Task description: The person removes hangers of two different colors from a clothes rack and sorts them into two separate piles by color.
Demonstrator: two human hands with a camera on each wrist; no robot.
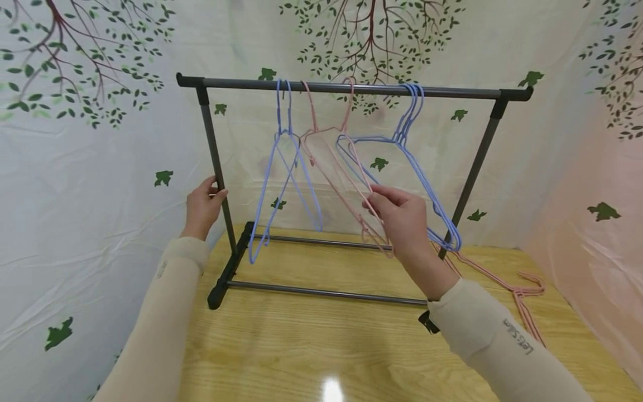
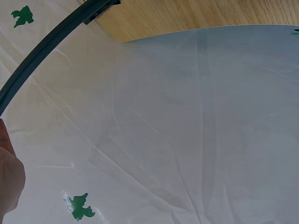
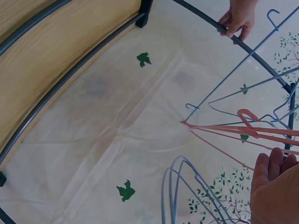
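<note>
My left hand (image 1: 203,206) grips the left post (image 1: 210,134) of a dark garment rack, thumb and fingers around it. The right hand (image 1: 409,223) pinches the lower side of a pink hanger (image 1: 347,111) between thumb and fingers. That hanger and another pink hanger (image 1: 312,111) are hooked on the rack's top rail (image 1: 236,84). Two blue hangers (image 1: 278,109) hang to their left. On the right, several blue hangers (image 1: 422,172) hang bunched together. In the right wrist view, the pink hangers (image 3: 219,127) slant beside the right fingers.
The rack stands on a wood-grain table (image 1: 301,346), with two lower bars (image 1: 321,291) across its base. More pink hangers (image 1: 522,291) lie on the table at right, partly behind the right arm. A pale cloth wall (image 1: 100,223) with leaf prints surrounds the table.
</note>
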